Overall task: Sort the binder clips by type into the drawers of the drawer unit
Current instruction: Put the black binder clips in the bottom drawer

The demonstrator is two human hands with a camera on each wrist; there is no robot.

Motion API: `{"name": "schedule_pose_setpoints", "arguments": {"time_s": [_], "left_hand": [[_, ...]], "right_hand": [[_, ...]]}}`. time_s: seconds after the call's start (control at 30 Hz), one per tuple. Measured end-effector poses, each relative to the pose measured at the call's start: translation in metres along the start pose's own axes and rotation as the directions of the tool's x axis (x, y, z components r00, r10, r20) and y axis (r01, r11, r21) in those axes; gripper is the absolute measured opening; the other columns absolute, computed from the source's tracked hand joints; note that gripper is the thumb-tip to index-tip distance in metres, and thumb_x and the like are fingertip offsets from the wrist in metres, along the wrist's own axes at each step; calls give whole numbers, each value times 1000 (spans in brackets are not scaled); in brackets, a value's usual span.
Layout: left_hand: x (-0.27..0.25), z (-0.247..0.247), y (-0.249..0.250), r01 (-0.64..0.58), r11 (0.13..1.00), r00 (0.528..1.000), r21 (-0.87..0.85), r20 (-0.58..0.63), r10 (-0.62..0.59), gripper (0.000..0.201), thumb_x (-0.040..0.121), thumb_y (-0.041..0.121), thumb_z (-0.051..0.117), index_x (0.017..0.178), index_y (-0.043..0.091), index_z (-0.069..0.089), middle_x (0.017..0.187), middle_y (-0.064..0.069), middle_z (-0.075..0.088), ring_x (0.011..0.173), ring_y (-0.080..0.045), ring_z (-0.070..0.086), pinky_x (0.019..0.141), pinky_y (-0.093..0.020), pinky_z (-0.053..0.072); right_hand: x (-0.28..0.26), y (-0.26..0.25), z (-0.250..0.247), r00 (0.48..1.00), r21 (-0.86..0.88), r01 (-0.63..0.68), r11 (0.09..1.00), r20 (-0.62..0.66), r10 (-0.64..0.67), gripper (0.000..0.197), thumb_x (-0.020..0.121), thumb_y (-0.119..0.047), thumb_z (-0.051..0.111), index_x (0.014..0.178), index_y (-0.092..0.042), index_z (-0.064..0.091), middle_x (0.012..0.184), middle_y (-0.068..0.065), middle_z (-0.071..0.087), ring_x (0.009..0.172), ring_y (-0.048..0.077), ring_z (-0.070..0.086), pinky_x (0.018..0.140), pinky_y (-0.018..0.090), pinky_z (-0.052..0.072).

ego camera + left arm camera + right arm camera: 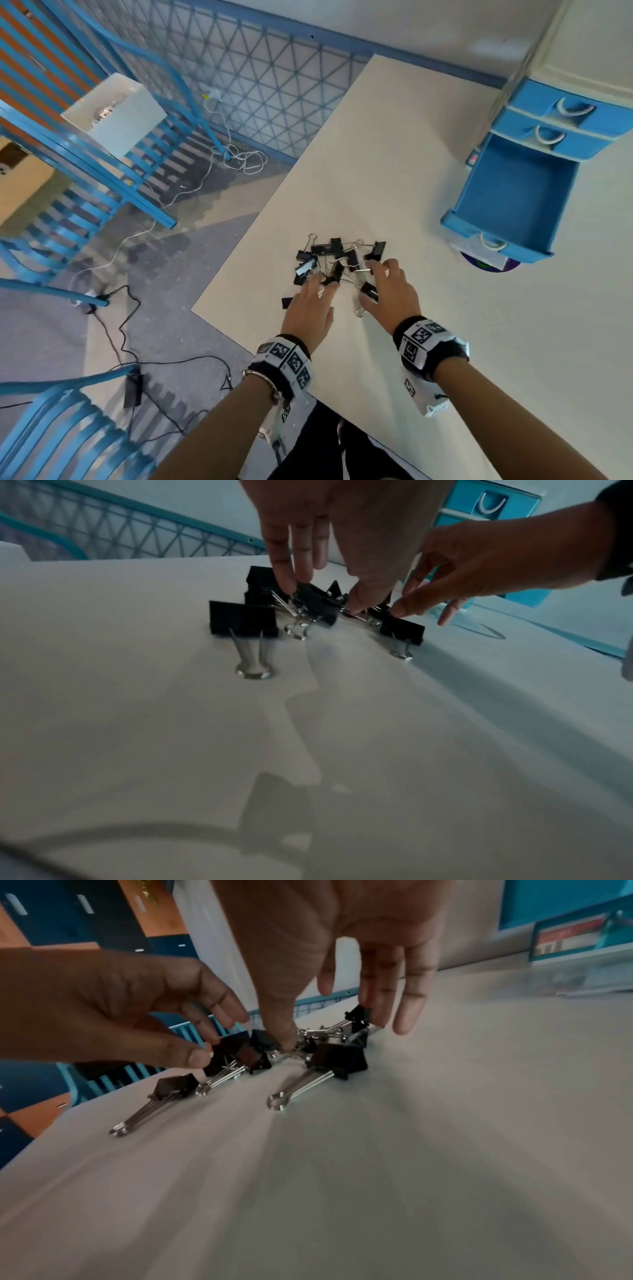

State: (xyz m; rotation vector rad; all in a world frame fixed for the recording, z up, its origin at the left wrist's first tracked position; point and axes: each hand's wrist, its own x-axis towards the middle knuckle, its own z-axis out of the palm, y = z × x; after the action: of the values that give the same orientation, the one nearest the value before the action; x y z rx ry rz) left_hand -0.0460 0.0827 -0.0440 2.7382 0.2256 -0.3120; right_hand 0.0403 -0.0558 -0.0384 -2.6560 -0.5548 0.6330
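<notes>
A pile of black binder clips [339, 257] with silver wire handles lies on the white table [376, 154]. My left hand [323, 286] reaches into its near left side; index finger and thumb pinch a black clip [315, 603]. My right hand [376, 274] hovers over the near right side, fingers spread and straight, thumb tip pressed on wire handles [298, 1045]. One clip [287, 303] lies apart to the left, another [369, 291] under my right thumb. The blue drawer unit [565, 120] stands at the far right, with its bottom drawer [513, 192] pulled out and nothing visible inside.
The table's left edge [239, 240] runs diagonally close to the pile. Blue chairs [85, 164] and loose cables [130, 342] are on the floor to the left. A purple disc [486, 265] shows beneath the open drawer's front.
</notes>
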Motion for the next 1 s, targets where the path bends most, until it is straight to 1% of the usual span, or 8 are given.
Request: {"name": "schedule_pose_setpoints", "arguments": {"time_s": [0.1, 0.17, 0.3, 0.47, 0.6, 0.73, 0.8, 1.0], "left_hand": [[14, -2, -10, 10, 1000, 1000, 6, 22, -10, 51, 88, 16, 49, 135, 21, 31, 144, -12, 27, 127, -25, 36, 90, -34, 46], [21, -3, -14, -4, 1000, 998, 18, 59, 3, 58, 87, 18, 52, 138, 24, 25, 146, -12, 23, 129, -26, 33, 85, -33, 49], [30, -4, -15, -46, 997, 990, 58, 135, 38, 68, 89, 20, 51, 143, 27, 11, 150, -12, 16, 129, -27, 31, 83, -34, 50], [45, -7, -14, -101, 981, 983, 168, 166, 73, 71, 90, 24, 51, 144, 26, 5, 147, -14, 23, 126, -30, 34, 87, -36, 49], [51, -9, -8, -79, 982, 977, 173, 210, 41, 68, 89, 28, 54, 142, 24, 13, 142, -14, 29, 122, -32, 36, 81, -37, 51], [54, -9, -1, -69, 983, 978, 173, 204, 33, 48, 91, 17, 50, 135, 15, 32, 137, -14, 37, 118, -32, 41, 77, -37, 52], [55, -8, 2, -80, 984, 980, 162, 194, 48, 40, 92, 11, 46, 131, 13, 39, 131, -13, 44, 113, -31, 44, 75, -36, 52], [56, -10, -1, -134, 978, 977, 161, 187, 103, 30, 94, 16, 41, 124, 12, 46, 127, -9, 48, 110, -26, 46, 74, -34, 50]], "right_hand": [[10, -7, -3, 991, 38, -97, 995, -89, 100, 55, 83, -27, 62, 131, -17, 36, 125, 15, 40, 105, 30, 49, 78, 40, 51], [18, -11, -5, 988, 20, -124, 992, -88, 126, 57, 85, -25, 60, 134, -19, 32, 129, 16, 38, 107, 31, 50, 79, 42, 52], [33, -15, -9, 986, -29, -159, 987, -52, 157, 62, 87, -25, 58, 139, -24, 25, 136, 18, 32, 111, 34, 50, 82, 45, 53], [45, -12, -11, 983, -103, -158, 982, 74, 166, 61, 87, -22, 58, 138, -28, 26, 133, 18, 35, 114, 35, 47, 86, 44, 50], [46, -8, -9, 980, -37, -177, 983, 87, 180, 50, 87, -16, 58, 133, -23, 38, 128, 17, 38, 113, 36, 49, 88, 44, 48], [46, -9, -9, 974, 37, -222, 974, 59, 220, 36, 88, -7, 51, 123, -14, 47, 121, 18, 41, 102, 37, 55, 84, 43, 50], [45, -10, -10, 968, 54, -245, 968, 63, 241, 37, 87, -3, 48, 123, -13, 47, 120, 19, 42, 101, 38, 55, 84, 43, 50], [42, -8, -16, 958, 161, -287, 944, 50, 282, 43, 86, -3, 48, 126, -18, 51, 118, 19, 52, 108, 37, 53, 88, 39, 47]]}}
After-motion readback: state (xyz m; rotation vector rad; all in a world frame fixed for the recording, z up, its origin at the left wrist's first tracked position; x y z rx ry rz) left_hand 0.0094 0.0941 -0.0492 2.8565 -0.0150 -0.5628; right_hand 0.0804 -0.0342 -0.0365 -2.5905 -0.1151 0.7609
